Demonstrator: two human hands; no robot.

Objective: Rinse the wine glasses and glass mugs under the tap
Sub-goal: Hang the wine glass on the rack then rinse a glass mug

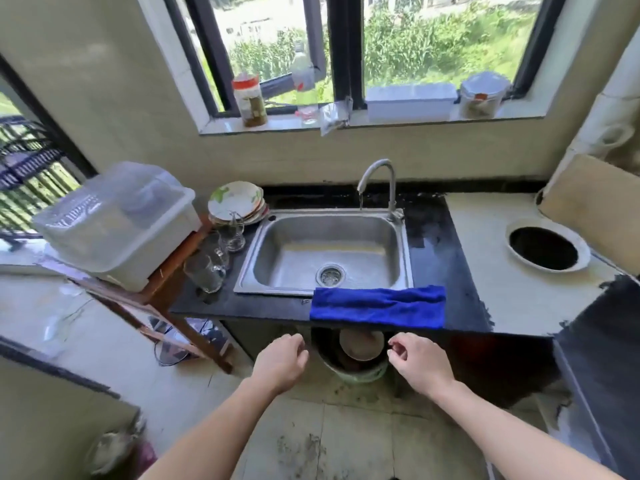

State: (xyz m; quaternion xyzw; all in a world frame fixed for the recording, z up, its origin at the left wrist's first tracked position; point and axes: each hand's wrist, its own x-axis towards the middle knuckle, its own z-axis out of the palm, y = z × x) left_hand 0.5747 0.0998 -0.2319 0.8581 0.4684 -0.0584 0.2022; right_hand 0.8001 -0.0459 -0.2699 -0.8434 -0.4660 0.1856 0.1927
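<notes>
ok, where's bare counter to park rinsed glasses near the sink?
Free: the dark counter strip right of the sink, running to the pale counter, which is bare up to the round hole. The sink basin holds nothing. Crowded: left of the sink, glasses with stacked plates behind. The blue cloth takes most of the front edge.

You're in a home kitchen: a steel sink (325, 252) in the counter (436, 271), stacked plates (237, 202) just left.

One view only, taken from the head, faced forward and down, sink (294, 251) framed near and central, left hand (280, 362) and right hand (419, 365) caught low, window (433, 46) at top.
</notes>
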